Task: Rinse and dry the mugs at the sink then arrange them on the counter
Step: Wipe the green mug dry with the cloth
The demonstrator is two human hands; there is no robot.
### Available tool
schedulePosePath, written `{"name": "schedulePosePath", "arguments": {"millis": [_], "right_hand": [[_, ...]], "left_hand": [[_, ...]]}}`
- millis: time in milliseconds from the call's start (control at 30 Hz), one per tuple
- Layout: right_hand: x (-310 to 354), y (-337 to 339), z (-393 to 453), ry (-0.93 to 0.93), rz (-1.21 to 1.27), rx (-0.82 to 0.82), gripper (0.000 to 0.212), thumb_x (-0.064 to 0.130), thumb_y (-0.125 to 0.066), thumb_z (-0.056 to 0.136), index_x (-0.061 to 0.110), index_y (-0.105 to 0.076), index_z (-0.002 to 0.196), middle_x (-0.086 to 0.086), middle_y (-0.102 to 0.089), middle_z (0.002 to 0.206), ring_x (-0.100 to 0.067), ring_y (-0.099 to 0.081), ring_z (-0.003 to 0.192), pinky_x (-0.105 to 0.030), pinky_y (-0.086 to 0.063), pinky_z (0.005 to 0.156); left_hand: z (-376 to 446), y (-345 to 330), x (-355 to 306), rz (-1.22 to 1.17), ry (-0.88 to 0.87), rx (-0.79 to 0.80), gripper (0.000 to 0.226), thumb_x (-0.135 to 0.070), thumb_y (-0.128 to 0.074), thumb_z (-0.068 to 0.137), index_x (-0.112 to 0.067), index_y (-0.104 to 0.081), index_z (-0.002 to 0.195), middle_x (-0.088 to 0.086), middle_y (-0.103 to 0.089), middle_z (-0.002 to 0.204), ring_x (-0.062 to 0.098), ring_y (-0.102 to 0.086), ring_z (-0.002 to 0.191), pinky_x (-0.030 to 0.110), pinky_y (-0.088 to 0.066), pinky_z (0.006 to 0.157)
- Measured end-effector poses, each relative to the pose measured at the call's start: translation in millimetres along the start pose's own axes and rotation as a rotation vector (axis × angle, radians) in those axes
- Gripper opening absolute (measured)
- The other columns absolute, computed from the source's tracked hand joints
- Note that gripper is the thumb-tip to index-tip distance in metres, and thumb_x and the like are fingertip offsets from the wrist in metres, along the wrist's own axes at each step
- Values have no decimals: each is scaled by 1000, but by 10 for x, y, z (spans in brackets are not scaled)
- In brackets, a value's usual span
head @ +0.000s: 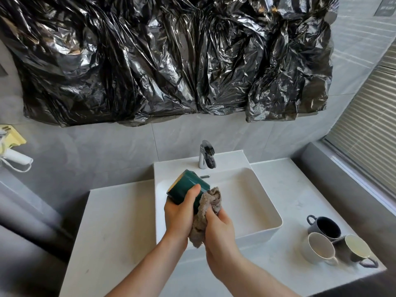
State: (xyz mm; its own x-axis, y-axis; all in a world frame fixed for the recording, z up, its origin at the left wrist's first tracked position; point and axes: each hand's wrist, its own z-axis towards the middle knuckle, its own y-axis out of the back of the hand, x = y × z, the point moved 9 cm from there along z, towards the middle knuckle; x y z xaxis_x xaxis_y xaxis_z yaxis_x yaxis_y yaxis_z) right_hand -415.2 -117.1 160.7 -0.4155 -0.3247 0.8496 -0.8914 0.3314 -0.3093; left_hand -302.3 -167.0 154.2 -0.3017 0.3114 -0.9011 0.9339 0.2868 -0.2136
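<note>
My left hand grips a dark green mug, tilted on its side over the left part of the white sink. Its base faces up and to the left. My right hand holds a beige cloth pressed against the mug's right side; part of the cloth hangs down between my hands. Three mugs stand together on the counter to the right: a dark blue-grey one at the back, a white one in front of it, and a grey one with a pale inside at the far right.
A chrome tap stands behind the basin, with no water running that I can see. Black plastic sheeting covers the wall above. A white and yellow device hangs on the left wall. A window with blinds is on the right.
</note>
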Motion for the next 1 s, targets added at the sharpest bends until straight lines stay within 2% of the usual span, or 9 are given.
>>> {"name": "schedulePosePath", "arguments": {"millis": [67, 167, 233, 300, 367, 433, 567, 700, 1000], "right_hand": [[18, 13, 65, -65, 5, 1, 27, 32, -52, 108, 16, -74, 115, -11, -81, 101, -29, -79, 93, -45, -63, 72], [-28, -7, 176, -223, 46, 35, 53, 54, -45, 106, 12, -76, 111, -14, -81, 100, -29, -78, 77, -41, -60, 63], [-136, 38, 239, -301, 20, 57, 58, 53, -39, 107, 8, -75, 116, -17, -79, 101, -33, -74, 75, -37, -58, 57], [-268, 95, 248, -347, -27, 99, 53, 41, -38, 108, 5, -74, 122, -19, -77, 106, -36, -72, 85, -39, -59, 66], [-417, 139, 242, -364, -70, 150, 48, 38, -40, 108, 7, -75, 122, -17, -78, 114, -33, -75, 102, -45, -60, 91], [-593, 176, 244, -393, -102, 176, 46, 39, -41, 109, 11, -74, 123, -13, -78, 118, -28, -75, 111, -46, -54, 106], [-836, 248, 252, -421, -263, 236, 42, 30, -42, 110, 3, -73, 116, -18, -78, 101, -29, -76, 90, -40, -61, 82], [-1032, 229, 164, -351, -534, 354, 38, 34, -59, 101, 1, -78, 99, -16, -80, 95, -26, -74, 82, -41, -63, 84], [-1927, -398, 271, -382, -883, 475, 15, 24, -58, 96, 25, -71, 104, -3, -78, 102, -18, -73, 92, -30, -59, 85]], "left_hand": [[19, 54, -48, 121, -96, -5, 55, -47, -87, 60, -18, -77, 106, -1, -82, 96, 20, -79, 93, 52, -61, 93], [-21, 104, -93, 270, -266, 16, 65, -45, -93, 55, -26, -68, 112, -5, -80, 100, 15, -77, 95, 49, -62, 88], [-113, 105, -118, 382, -384, 69, 73, -42, -96, 52, -35, -62, 117, -13, -77, 107, 9, -74, 102, 38, -61, 88], [-181, 125, -138, 508, -469, 126, 79, -42, -96, 52, -40, -59, 122, -19, -73, 113, 4, -70, 108, 32, -58, 90], [-202, 200, -131, 600, -509, 157, 81, -44, -96, 53, -42, -57, 124, -24, -71, 116, 2, -68, 110, 32, -57, 91], [-208, 309, -102, 669, -514, 161, 82, -46, -96, 52, -45, -56, 123, -28, -69, 118, 0, -67, 111, 32, -57, 92], [-232, 537, -35, 805, -511, 114, 84, -55, -94, 50, -62, -47, 119, -37, -63, 117, -8, -62, 108, 22, -53, 88], [-165, 1108, 100, 817, -456, -68, 84, -55, -96, 52, -47, -52, 124, -28, -66, 113, 5, -64, 103, 30, -57, 81], [-299, 2464, 357, 776, -255, -352, 87, -45, -101, 53, -41, -52, 125, -12, -65, 114, 22, -61, 108, 42, -56, 89]]}}
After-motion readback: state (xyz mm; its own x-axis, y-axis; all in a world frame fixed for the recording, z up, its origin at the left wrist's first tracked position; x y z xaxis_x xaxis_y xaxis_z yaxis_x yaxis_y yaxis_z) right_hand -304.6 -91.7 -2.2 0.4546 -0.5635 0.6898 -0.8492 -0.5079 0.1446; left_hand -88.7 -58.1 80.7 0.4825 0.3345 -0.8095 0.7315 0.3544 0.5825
